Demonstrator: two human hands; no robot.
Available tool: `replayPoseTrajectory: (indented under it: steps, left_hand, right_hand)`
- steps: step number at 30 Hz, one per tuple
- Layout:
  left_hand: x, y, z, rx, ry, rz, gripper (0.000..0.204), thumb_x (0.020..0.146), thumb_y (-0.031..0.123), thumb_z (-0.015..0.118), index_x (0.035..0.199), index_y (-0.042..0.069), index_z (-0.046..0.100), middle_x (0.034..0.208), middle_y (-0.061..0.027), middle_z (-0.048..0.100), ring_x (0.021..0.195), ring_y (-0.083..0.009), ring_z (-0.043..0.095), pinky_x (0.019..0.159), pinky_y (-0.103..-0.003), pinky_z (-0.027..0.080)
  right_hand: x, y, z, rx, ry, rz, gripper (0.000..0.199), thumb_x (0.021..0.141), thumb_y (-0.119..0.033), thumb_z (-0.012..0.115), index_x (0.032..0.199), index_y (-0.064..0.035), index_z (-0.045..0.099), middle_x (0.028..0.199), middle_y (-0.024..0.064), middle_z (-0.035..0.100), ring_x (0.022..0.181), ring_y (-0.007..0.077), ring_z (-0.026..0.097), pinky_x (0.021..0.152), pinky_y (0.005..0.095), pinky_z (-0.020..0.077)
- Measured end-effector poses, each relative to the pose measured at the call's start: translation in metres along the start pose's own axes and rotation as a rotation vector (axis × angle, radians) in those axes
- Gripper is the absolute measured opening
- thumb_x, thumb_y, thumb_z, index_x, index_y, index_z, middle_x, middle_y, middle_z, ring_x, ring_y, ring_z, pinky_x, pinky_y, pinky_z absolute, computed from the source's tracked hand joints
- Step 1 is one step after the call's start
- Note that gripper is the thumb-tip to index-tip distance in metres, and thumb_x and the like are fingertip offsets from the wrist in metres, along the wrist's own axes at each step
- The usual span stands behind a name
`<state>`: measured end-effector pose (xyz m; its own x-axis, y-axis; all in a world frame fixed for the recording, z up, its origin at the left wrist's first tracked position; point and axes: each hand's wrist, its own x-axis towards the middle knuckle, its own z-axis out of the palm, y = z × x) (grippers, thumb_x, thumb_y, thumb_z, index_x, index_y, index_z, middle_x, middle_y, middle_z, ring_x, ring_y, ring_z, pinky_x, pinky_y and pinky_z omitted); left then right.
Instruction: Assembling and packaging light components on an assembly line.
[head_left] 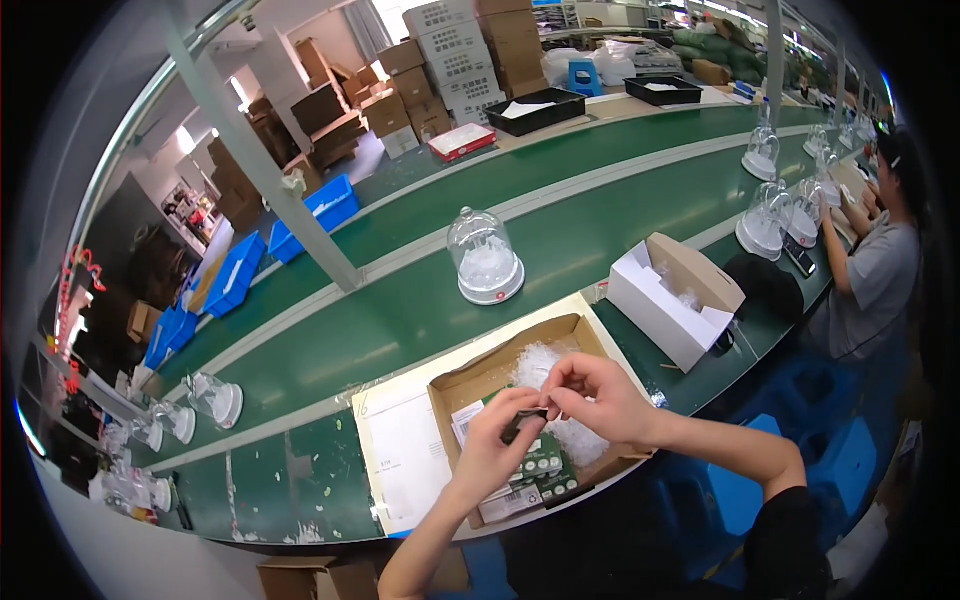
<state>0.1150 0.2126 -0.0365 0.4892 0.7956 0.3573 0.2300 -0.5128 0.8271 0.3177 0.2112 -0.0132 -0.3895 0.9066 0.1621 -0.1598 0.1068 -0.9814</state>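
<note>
Both my hands meet over a shallow cardboard tray. My left hand is closed around a small dark object, whose kind I cannot make out. Thumb and forefinger of my right hand pinch together at its upper end; what lies between those fingertips is too small to name. Beneath the hands, the tray holds a heap of clear, whitish plastic pieces and green printed cartons. Beyond the tray stands a clear dome on a white round base, with white material inside.
A white open carton stands right of the tray, beside a dark cap-like item. More domes stand at far left and right. A co-worker sits at right. A metal post rises beyond the green bench. Blue stools stand below.
</note>
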Motion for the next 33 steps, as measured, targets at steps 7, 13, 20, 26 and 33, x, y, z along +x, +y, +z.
replayPoseTrajectory:
  steps: [7,13,20,26,33]
  left_hand:
    - [0.066,-0.017,-0.028,-0.085,0.245,-0.072,0.038,0.086,0.003,0.067,0.122,0.001,0.057,0.088,-0.0112,0.069,0.078,-0.0128,0.066,0.072,-0.024,0.052]
    - [0.129,-0.071,-0.063,0.191,0.310,0.057,0.020,0.088,-0.002,0.062,0.108,-0.002,0.061,0.087,-0.0074,0.068,0.078,-0.0102,0.063,0.069,-0.024,0.051]
    - [0.203,-0.127,-0.098,0.432,0.406,0.089,0.011,0.088,0.003,0.061,0.099,-0.001,0.059,0.081,-0.0099,0.066,0.071,-0.0146,0.063,0.064,-0.027,0.050]
    - [0.236,-0.159,-0.112,0.398,0.431,-0.016,0.011,0.089,0.003,0.059,0.099,-0.001,0.060,0.079,-0.0106,0.066,0.071,-0.0144,0.064,0.066,-0.029,0.052]
    - [0.241,-0.172,-0.120,0.387,0.437,-0.041,0.015,0.088,0.005,0.060,0.101,-0.001,0.062,0.077,-0.0085,0.066,0.069,-0.0130,0.063,0.065,-0.027,0.051]
  right_hand:
    - [0.083,0.026,-0.037,-0.248,0.112,-0.189,0.008,0.094,-0.008,0.055,0.095,-0.0008,0.054,0.100,0.0053,0.060,0.083,0.0094,0.060,0.069,0.0212,0.0486]
    - [0.164,0.044,-0.058,-0.359,0.216,-0.316,0.009,0.089,-0.010,0.059,0.091,-0.0025,0.055,0.110,0.0077,0.059,0.096,0.0149,0.058,0.075,0.0279,0.0498]
    - [0.275,0.073,-0.083,-0.716,0.382,-0.605,0.011,0.083,-0.011,0.061,0.088,-0.0010,0.057,0.102,0.0166,0.059,0.098,0.0318,0.058,0.084,0.0358,0.0474]
    - [0.327,0.091,-0.091,-0.718,0.416,-0.577,0.011,0.081,-0.012,0.061,0.084,-0.0017,0.060,0.097,0.0178,0.060,0.094,0.0350,0.059,0.081,0.0417,0.0479]
    - [0.344,0.094,-0.103,-0.581,0.247,-0.316,0.017,0.078,-0.016,0.064,0.080,0.0012,0.065,0.073,0.0135,0.066,0.069,0.0242,0.064,0.065,0.0351,0.0503]
